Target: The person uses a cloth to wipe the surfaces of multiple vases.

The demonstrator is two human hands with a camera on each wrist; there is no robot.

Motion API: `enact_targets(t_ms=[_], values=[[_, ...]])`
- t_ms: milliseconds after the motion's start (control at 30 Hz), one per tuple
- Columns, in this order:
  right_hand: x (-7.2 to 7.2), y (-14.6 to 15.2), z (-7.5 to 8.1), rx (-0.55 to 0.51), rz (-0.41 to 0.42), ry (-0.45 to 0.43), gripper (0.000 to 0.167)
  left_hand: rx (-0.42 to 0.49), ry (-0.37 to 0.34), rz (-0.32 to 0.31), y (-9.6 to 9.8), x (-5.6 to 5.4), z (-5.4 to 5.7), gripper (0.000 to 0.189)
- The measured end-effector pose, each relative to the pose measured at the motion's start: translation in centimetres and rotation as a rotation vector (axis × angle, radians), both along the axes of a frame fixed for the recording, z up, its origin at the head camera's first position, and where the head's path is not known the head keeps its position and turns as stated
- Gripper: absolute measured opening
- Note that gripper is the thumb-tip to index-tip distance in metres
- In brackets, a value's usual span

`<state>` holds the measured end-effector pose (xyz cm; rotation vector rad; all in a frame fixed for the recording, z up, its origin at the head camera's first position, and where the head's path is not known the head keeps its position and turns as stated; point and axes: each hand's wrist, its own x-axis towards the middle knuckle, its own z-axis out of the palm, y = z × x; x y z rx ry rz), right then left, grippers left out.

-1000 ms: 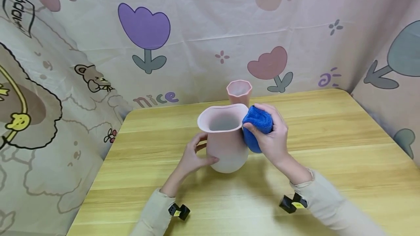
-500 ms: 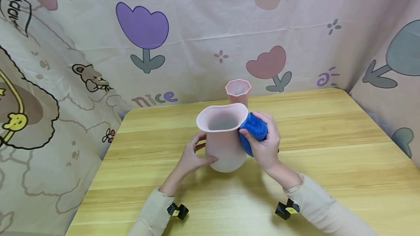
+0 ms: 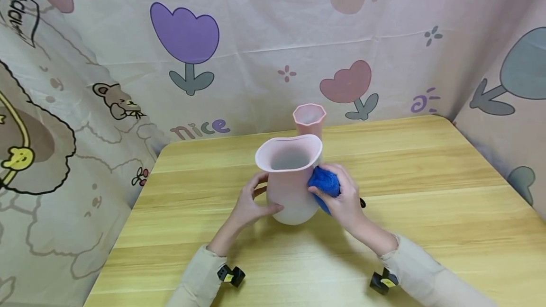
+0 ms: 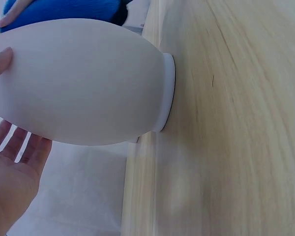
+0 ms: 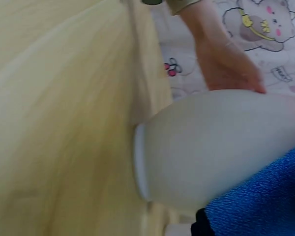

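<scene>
A vase point(image 3: 294, 193), pink at its flared wavy rim and fading to white below, stands upright on the table. My left hand point(image 3: 251, 203) holds its left side, thumb at the front and fingers behind; in the left wrist view the fingers point(image 4: 22, 147) curve around the body. My right hand point(image 3: 345, 198) grips a bunched blue fleecy cloth point(image 3: 325, 181) against the vase's right side, below the rim. From the cloth's lower end a small black piece point(image 5: 201, 223) sticks out, as the right wrist view shows. The cloth hides part of the vase's right side.
Behind the vase stands a smaller pink faceted cup-like vase point(image 3: 309, 116), its lower part hidden. The light wood table point(image 3: 426, 179) meets a printed fabric backdrop point(image 3: 264, 27) at the back and sides. Small black devices point(image 3: 384, 281) are strapped at both wrists.
My right hand has slid the blue cloth down and slightly left along the vase's right side. My left hand and the vase stay in place.
</scene>
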<state>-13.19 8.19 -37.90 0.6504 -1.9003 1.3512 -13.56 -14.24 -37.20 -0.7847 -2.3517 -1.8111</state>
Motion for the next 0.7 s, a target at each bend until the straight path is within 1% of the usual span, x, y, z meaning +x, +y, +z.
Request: enact_targets(t_ms=[233,300,467,533,600,700], values=[[0.8,1.3,-2.5,0.163,-0.028,-0.12,0.048,0.003,-0.011,0.002,-0.1,0.0,-0.1,0.071],[0.9,1.6,-3.0,0.193,-0.023,-0.149,0.046,0.005,-0.01,0.003,-0.1,0.0,0.0,0.071],[0.9,2.2,-3.9,0.258,-0.009,-0.177,0.045,0.003,-0.018,0.01,-0.1,0.0,0.0,0.071],[1.0,2.4,-4.3,0.29,-0.012,-0.203,0.044,0.003,-0.02,0.012,-0.1,0.0,-0.1,0.071],[1.1,2.6,-4.9,0.328,-0.009,-0.261,0.043,0.004,-0.021,0.012,-0.1,0.0,-0.1,0.07],[1.3,2.7,-5.6,0.377,0.019,-0.391,0.044,0.005,-0.023,0.009,-0.1,0.0,-0.1,0.07]])
